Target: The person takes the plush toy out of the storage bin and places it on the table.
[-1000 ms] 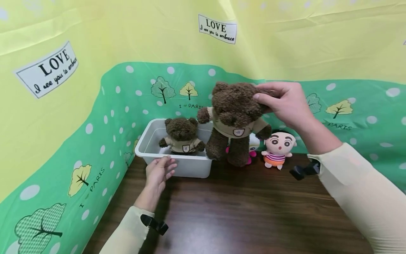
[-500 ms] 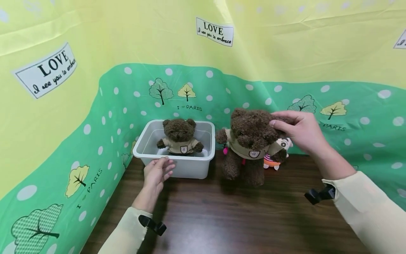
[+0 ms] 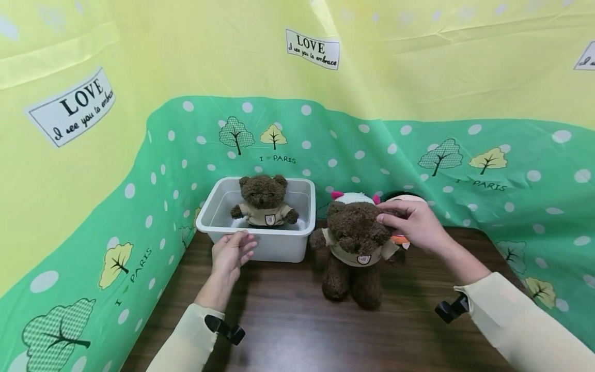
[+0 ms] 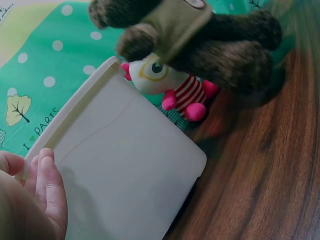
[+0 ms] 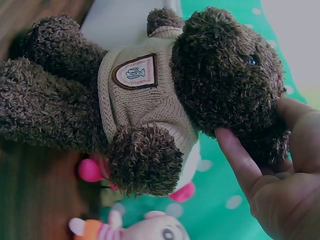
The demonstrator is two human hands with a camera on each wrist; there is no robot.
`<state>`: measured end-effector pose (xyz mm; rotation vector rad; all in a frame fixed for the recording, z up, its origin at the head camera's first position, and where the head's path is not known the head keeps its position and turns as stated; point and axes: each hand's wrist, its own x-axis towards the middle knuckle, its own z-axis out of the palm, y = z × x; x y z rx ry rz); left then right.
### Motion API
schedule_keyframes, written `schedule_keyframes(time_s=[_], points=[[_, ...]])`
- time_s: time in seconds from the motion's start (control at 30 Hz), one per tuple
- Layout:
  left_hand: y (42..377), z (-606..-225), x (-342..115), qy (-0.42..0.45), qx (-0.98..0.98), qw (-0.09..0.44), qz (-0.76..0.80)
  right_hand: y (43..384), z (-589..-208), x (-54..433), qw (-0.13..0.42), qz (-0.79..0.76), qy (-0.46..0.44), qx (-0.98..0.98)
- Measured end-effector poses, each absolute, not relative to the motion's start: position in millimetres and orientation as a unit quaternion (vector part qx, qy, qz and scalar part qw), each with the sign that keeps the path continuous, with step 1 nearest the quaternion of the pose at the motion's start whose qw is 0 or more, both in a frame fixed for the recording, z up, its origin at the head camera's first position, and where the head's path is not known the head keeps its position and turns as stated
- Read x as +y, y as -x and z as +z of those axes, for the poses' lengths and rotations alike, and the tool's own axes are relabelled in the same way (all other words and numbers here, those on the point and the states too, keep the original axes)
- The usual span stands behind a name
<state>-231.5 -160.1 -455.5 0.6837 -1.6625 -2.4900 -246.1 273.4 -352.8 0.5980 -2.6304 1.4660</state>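
Observation:
A large brown teddy bear in a beige knit sweater with a badge is upright over the table, right of the grey plastic bin. My right hand pinches it at the ear on the side of its head, as the right wrist view also shows around the bear's head. Whether its feet bear on the table I cannot tell. My left hand holds the front rim of the bin, thumb at the rim and fingers along the outer wall. Inside the bin sits a smaller brown teddy bear in a matching sweater.
Behind the large bear stands a white plush toy with pink limbs and red stripes, mostly hidden in the head view. Beside it is a doll with an orange bottom. The dark wooden table meets a patterned green and yellow cloth.
My right hand has lowered the large teddy bear from beside the bin's right end down and nearer, over the table in front of the plush toys. My left hand stays at the bin's rim.

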Motion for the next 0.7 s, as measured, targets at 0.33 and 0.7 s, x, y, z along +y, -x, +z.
schedule_keyframes(time_s=[0.33, 0.7], points=[[231, -456, -160, -0.224, -0.54, 0.04, -0.81, 248, -384, 276, -0.017, 0.463, -0.186, -0.867], [232, -456, -157, -0.225, -0.542, 0.044, -0.809, 251, -422, 279, 0.055, 0.385, -0.268, -0.881]])
